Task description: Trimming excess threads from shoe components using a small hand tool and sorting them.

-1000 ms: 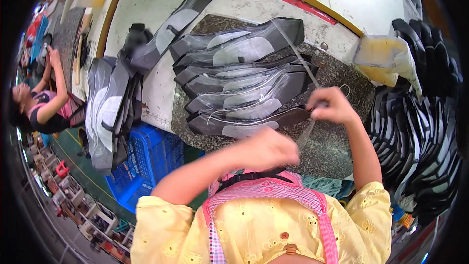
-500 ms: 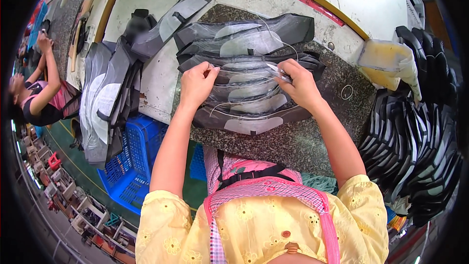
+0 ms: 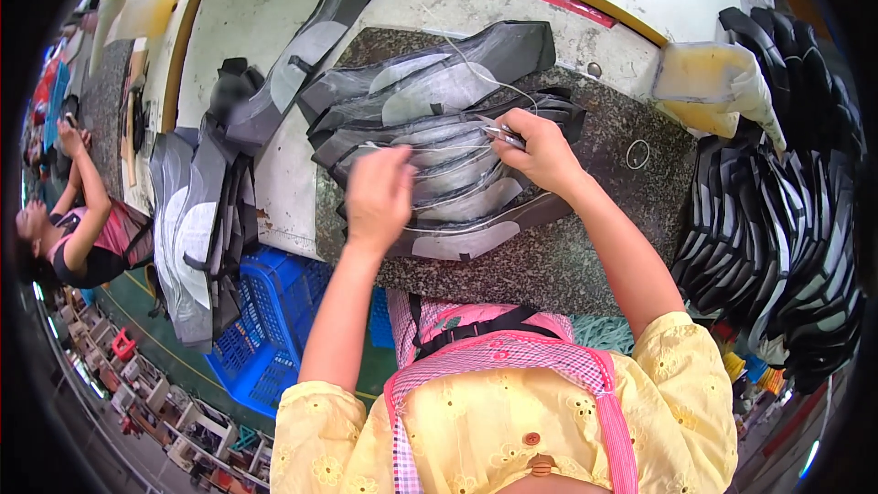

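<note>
Over the left part of the overlapping curved dark pieces [image 3: 439,93] is my left hand [image 3: 380,194], smeared by motion. Whether its fingers hold the white cord is not clear. A pair of small pointed silver scissors [image 3: 501,134] sits in my right hand [image 3: 540,151], above the right part of the same pieces, blades pointing left. Thin white cord [image 3: 465,53] comes from the far side of the bench and passes over the pieces toward my right hand. Another stretch of cord runs between my hands. Pale rounded patches show on the dark pieces.
A speckled stone slab [image 3: 631,206] lies under the work, with a cord loop [image 3: 638,155] on it. Stacked dark pieces stand at the right [image 3: 768,238] and left [image 3: 187,229]. A yellowish block [image 3: 700,73] lies far right. A blue crate [image 3: 265,329] and another person [image 3: 87,220] are at left.
My left hand has moved down toward me and blurred, away from its pinch near the cord. My right hand still holds the scissors. The whole view has shifted slightly.
</note>
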`<state>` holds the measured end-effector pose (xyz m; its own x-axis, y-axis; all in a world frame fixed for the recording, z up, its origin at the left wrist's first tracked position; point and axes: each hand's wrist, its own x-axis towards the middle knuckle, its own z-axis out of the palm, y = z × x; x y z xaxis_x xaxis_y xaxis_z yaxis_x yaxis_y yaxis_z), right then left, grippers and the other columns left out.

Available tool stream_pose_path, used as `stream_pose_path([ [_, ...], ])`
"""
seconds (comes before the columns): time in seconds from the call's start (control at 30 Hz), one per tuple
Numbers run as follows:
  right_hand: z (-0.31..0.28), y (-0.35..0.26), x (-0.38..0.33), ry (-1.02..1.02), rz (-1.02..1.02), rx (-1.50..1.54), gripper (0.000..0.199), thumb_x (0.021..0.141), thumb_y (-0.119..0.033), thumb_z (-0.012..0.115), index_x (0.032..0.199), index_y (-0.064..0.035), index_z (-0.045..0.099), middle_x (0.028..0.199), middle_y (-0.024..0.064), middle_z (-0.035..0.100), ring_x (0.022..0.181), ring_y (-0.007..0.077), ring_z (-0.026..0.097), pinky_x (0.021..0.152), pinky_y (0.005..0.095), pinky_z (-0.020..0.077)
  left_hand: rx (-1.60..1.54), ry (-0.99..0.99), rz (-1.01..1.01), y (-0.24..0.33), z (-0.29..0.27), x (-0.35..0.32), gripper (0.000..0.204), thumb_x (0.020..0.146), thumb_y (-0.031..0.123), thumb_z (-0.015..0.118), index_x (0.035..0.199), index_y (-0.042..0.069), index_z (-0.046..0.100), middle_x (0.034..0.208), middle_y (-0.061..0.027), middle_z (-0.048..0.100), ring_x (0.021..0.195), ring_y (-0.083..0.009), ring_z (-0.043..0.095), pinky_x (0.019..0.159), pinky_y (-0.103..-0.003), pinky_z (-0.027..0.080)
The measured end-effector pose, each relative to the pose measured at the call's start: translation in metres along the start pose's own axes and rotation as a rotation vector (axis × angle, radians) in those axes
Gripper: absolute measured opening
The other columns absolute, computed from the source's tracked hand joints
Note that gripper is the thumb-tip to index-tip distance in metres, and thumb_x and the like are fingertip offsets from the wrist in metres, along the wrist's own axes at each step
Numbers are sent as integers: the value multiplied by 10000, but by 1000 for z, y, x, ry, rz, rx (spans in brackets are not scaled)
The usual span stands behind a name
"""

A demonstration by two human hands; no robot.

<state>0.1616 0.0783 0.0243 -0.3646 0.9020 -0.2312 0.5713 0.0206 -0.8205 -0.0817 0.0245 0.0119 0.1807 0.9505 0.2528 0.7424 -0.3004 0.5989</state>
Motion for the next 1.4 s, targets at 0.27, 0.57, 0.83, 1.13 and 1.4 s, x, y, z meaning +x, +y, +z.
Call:
stream_pose_path([
  [0.27,-7,20,4,255,-28,-301,181,713,-146,662,772,-52,518,760,107,535,718,317,569,617,391,454,95,-67,39,16,16,7,352,758,77,639,1096,8,567,1001,-136,532,923,-300,519,799,-381,430],
  [0.57,-17,29,5,348,6,-404,199,669,-173,693,800,-92,568,789,70,535,745,285,593,619,395,482,96,-197,164,58,54,43,420,717,172,676,1091,12,570,969,-99,505,896,-263,487,749,-361,420],
  [0.83,-15,37,14,371,-14,-373,198,695,-188,695,768,-80,547,769,82,521,703,315,580,590,406,464,244,-323,196,64,56,52,403,729,231,668,1057,15,579,938,-79,495,857,-238,484,690,-352,422],
  [1.13,-26,36,3,647,-226,-154,213,684,-69,697,866,-79,585,838,48,575,640,213,569,577,315,462,180,-400,233,60,60,75,209,758,188,642,891,27,623,793,-110,539,736,-274,543,628,-357,451],
  [1.4,-18,38,-60,538,229,2,373,703,-229,685,1018,-98,535,787,82,615,709,270,627,618,354,484,-28,-516,-88,80,99,157,262,774,300,630,841,49,664,817,-152,628,795,-313,611,705,-399,473],
])
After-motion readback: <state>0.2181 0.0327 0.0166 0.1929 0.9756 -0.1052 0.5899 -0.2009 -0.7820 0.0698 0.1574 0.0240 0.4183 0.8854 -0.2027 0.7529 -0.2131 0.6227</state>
